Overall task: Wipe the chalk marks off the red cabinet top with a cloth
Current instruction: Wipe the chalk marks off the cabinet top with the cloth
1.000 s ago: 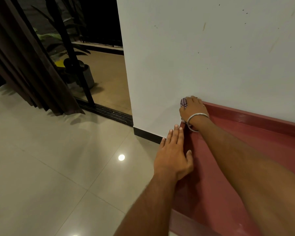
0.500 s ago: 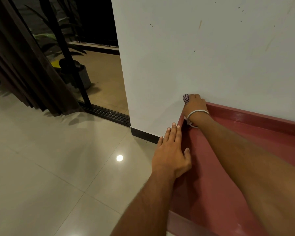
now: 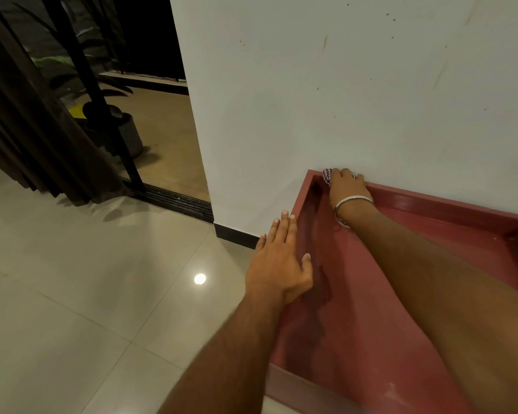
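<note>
The red cabinet top fills the lower right; it has a raised rim and runs along the white wall. My right hand, with a metal bangle on the wrist, grips a small checked cloth and presses it onto the back rim in the far left corner, against the wall. Most of the cloth is hidden under the fingers. My left hand lies flat with straight fingers on the cabinet's left rim. No chalk marks show clearly; a faint pale smear lies near the front rim.
The white wall stands right behind the cabinet. Glossy floor tiles spread to the left. A dark curtain and a sliding-door track are at far left, with a potted plant beyond.
My right hand with the cloth has slid a little to the right along the back rim, from the very corner. My left hand has stayed flat on the left rim.
</note>
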`<state>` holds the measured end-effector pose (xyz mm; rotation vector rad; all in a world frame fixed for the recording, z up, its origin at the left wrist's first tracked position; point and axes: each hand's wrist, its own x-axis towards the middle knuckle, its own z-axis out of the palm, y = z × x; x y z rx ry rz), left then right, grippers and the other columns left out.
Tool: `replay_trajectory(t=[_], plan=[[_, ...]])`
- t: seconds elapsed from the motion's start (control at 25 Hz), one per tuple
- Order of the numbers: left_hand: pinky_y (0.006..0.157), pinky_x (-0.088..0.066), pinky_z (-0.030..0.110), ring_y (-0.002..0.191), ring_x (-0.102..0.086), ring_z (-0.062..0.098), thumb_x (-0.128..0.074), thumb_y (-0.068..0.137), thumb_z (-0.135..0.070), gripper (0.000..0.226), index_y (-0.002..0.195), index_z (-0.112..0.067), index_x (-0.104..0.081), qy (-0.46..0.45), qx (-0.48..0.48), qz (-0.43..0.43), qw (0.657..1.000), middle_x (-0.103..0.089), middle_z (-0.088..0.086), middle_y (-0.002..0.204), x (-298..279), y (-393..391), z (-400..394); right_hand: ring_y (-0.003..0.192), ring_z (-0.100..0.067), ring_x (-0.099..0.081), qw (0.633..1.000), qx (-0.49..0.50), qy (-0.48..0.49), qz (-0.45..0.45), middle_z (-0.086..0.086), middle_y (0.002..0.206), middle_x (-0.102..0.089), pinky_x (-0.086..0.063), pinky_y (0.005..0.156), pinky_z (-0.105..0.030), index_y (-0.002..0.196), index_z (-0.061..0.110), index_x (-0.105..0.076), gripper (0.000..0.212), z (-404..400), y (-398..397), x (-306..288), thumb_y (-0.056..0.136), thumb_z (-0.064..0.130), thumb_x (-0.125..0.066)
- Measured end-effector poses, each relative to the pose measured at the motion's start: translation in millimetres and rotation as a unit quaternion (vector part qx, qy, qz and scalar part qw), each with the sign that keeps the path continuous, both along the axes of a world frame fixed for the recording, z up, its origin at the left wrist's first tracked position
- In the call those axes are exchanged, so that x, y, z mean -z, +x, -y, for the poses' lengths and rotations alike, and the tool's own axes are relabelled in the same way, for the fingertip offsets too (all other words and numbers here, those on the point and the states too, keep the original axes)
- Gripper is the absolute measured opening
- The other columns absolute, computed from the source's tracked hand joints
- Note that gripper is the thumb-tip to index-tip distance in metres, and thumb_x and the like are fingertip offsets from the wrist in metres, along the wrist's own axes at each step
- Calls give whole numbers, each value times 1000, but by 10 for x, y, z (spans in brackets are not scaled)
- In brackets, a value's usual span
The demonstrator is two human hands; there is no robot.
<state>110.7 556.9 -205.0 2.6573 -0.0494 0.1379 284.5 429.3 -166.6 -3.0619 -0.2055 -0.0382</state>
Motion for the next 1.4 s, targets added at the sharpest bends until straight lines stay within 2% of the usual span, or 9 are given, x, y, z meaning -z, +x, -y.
replay_trajectory(t=[0.2,0.52,0.92,1.24,1.4], plan=[[123,-6,37,150,5,14,-38,95,-43,79,154,-18,7,12,8,1,1000,10,-2,163,-1,28,-3,127,-46,-36,1000,16,16,20,-21,141,-38,-37,104,-53,141,1,-31,48,317,-72,18,94,-1,-33],[123,-2,35,149,8,13,-38,96,-42,78,154,-16,8,35,26,7,999,12,0,163,-31,45,2,124,-48,-39,999,27,7,24,-23,138,-39,-37,104,-52,140,0,-32,49,717,-94,33,91,-3,-38],[123,-2,36,149,11,13,-37,96,-42,78,154,-15,9,61,42,9,997,13,1,162,-31,56,-1,126,-47,-38,999,37,3,7,-22,139,-38,-39,104,-52,143,2,-28,64,1023,-159,11,85,-7,-55],[123,-4,36,149,10,12,-37,96,-42,78,154,-16,7,62,42,16,997,12,0,163,-15,61,-4,125,-48,-39,999,47,6,19,-23,139,-38,-36,106,-52,142,2,-29,53,1313,-163,44,91,-5,-42],[123,-7,38,149,9,12,-38,95,-41,78,154,-17,7,58,43,15,997,11,0,163,-6,68,-6,127,-48,-37,998,56,1,18,-23,140,-37,-33,108,-51,143,2,-28,56,1508,-133,86,89,-5,-41]])
